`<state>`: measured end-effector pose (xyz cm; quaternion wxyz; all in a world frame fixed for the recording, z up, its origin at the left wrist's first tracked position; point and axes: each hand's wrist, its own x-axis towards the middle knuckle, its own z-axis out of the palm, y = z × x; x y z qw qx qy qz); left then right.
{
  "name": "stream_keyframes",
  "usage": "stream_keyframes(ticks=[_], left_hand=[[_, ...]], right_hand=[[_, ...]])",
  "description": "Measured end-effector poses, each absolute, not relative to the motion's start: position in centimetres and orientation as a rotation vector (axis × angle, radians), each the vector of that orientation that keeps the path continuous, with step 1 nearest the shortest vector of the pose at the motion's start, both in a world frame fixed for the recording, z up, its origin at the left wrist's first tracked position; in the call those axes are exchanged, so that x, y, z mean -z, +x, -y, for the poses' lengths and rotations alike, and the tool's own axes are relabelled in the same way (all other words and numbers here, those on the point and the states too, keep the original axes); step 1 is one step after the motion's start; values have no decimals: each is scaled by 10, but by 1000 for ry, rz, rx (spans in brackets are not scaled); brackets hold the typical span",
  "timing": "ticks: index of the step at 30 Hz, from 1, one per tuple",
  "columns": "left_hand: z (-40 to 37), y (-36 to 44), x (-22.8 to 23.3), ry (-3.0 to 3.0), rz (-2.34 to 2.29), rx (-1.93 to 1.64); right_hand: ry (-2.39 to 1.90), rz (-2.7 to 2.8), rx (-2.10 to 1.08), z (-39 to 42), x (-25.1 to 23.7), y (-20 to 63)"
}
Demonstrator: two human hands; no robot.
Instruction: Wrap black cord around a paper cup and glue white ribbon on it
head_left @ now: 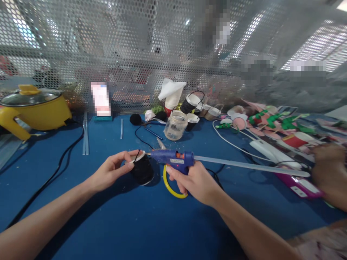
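My left hand (112,168) pinches the white rim of a small paper cup (143,170) wrapped in black yarn, tilted on the blue table. In my right hand (193,178) is a blue hot glue gun (172,159), with a long clear glue stick (249,166) sticking out of its back. The gun's nozzle is at the cup's rim; whether it touches I cannot tell. A strand of black yarn stands up at the rim. Beneath the gun lie scissors with yellow handles (170,189), partly hidden by the gun and my right hand.
Behind stand a clear jar (175,125), stacked paper cups (173,99) and a black yarn ball (135,119). A yellow electric pot (40,108) is at left, its black cable crossing the table. A power strip (273,153), craft pieces and another person's arm (330,173) are at right.
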<state>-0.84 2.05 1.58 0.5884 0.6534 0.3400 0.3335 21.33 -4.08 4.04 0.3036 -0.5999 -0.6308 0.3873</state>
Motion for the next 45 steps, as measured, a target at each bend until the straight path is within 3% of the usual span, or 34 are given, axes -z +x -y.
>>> stream_keyframes(ticks=[26,36,45], left_hand=[[-21,-9,-13,1538,-775,-777],[-21,-9,-14,1607,-803,-772],[-22,-9,-14,1707,-866,-798]], right_hand=[[-1556,1644,-1070,42,-41,212],[-1341,1579,-1309,41,-43,215],[-1229,1530,-1221,38,-37,221]])
